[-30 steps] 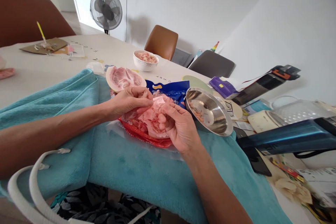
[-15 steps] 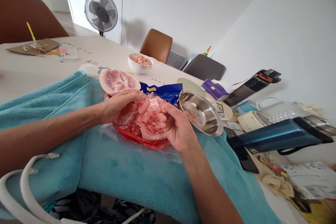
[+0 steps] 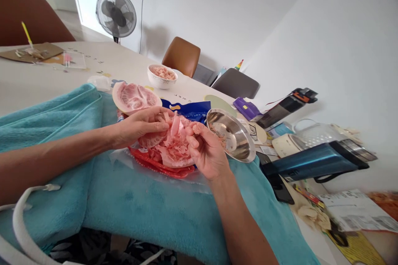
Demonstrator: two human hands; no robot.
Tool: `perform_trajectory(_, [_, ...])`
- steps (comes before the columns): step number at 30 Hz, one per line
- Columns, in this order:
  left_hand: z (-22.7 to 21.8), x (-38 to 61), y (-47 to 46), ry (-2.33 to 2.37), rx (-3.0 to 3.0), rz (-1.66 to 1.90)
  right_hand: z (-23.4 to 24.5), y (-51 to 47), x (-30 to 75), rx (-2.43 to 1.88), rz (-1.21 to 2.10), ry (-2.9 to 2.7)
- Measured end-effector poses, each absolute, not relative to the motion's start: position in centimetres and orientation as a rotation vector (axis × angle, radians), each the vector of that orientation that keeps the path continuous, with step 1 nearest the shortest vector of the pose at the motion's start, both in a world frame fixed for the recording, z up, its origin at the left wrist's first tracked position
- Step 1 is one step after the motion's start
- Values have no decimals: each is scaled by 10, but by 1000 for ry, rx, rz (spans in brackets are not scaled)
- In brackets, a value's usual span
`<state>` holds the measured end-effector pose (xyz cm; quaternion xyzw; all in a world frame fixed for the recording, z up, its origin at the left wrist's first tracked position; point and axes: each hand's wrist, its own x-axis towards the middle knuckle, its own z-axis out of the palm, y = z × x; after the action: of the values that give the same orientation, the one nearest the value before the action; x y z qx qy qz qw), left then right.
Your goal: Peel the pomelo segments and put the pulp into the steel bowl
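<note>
My left hand (image 3: 137, 128) is closed on a piece of pink pomelo (image 3: 175, 124), its thumb along the near side. Just to the right, my right hand (image 3: 209, 153) has its fingers curled, with a small bit of pomelo pulp (image 3: 196, 129) pinched at the tips. Below both hands lies a heap of torn pomelo membrane (image 3: 171, 151) on a red plastic bag (image 3: 160, 169). A hollowed pomelo half (image 3: 137, 98) sits behind my left hand. To the right, a tilted steel bowl (image 3: 247, 147) holds a few scraps.
A white bowl (image 3: 161, 83) of pulp stands farther back, beyond a blue wrapper (image 3: 195, 107). A teal towel (image 3: 149, 211) covers the near table. On the right are a blue thermos (image 3: 317, 161), a phone (image 3: 281, 190), a black bottle (image 3: 282, 109) and papers (image 3: 351, 211).
My right hand has drawn slightly away from the pomelo piece, with a bit of pulp at its fingertips. My left hand keeps its hold. The view has shifted slightly.
</note>
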<state>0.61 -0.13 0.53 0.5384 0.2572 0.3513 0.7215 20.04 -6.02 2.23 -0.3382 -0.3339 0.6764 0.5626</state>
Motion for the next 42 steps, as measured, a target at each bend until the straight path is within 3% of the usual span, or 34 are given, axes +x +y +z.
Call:
perform_trajectory(5, [4, 7, 1, 498, 1169, 763, 37, -63, 212, -906, 1177, -913])
perform_trajectory(10, [4, 8, 2, 537, 1169, 785, 45, -55, 262, -1249, 228, -928])
perform_trajectory(13, [3, 8, 3, 516, 1215, 791, 43, -49, 287, -1590, -177, -1064])
perform_trajectory(18, [1, 9, 1, 515, 1288, 802, 38, -54, 269, -1586, -467, -1227])
perform_trajectory(24, [2, 10, -1, 521, 1325, 821, 29, -58, 245, -1525, -460, -1477])
perform_trajectory(31, [5, 10, -2, 528, 1379, 821, 29, -58, 253, -1589, -204, -1299])
perform_trajectory(42, [4, 10, -5, 455, 1426, 801, 17, -71, 185, -1260, 906, -1475])
